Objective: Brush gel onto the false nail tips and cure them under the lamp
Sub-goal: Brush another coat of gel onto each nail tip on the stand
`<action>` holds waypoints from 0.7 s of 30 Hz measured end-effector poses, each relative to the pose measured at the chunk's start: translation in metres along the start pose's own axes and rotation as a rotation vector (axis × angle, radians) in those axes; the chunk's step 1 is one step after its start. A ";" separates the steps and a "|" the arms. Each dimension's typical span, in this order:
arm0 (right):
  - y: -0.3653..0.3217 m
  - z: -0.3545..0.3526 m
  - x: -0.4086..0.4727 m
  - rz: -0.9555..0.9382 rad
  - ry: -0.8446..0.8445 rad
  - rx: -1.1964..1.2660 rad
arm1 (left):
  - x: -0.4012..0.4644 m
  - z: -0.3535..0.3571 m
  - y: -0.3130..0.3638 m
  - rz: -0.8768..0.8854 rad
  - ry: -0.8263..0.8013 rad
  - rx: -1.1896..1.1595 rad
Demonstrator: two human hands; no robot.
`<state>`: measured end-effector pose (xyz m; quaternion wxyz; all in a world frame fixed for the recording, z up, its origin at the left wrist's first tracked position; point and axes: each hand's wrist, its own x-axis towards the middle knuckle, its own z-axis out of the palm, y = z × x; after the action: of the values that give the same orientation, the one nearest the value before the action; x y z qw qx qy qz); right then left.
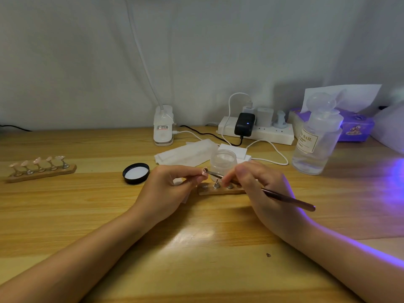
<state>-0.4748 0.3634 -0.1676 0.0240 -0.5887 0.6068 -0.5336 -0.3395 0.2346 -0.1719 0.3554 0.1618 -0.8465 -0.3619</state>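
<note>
My left hand [168, 186] pinches a small false nail tip [205, 171] on its stand, lifted above a wooden holder [218, 190] with metal pegs. My right hand [258, 184] grips a thin brush [286, 196], whose tip touches the nail tip. Just behind the hands stands an open clear gel jar [224, 160]; its black lid [136, 173] lies upside down to the left. A second wooden holder [41, 169] with several pink nail tips sits at the far left. Purple light [393, 182] falls on the table from the right; the lamp itself is out of view.
A clear pump bottle [317, 138] stands at the right, in front of a purple tissue box [354, 127]. A white power strip [255, 130] with chargers and cables lies at the back. A clip-lamp base [162, 127] and white wipes [185, 153] sit behind the jar.
</note>
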 end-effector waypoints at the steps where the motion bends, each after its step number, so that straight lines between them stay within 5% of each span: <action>1: 0.000 0.000 -0.001 -0.016 0.002 0.014 | 0.000 0.000 0.000 0.001 0.003 0.001; 12: 0.000 0.002 0.001 -0.034 0.019 -0.046 | 0.001 0.000 0.001 0.011 0.023 0.012; 21: 0.000 -0.002 -0.003 -0.013 0.078 0.150 | 0.001 -0.002 0.008 0.025 0.044 -0.020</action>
<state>-0.4748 0.3670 -0.1687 0.0410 -0.5679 0.5620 -0.6000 -0.3383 0.2383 -0.1648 0.3799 0.1557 -0.8367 -0.3625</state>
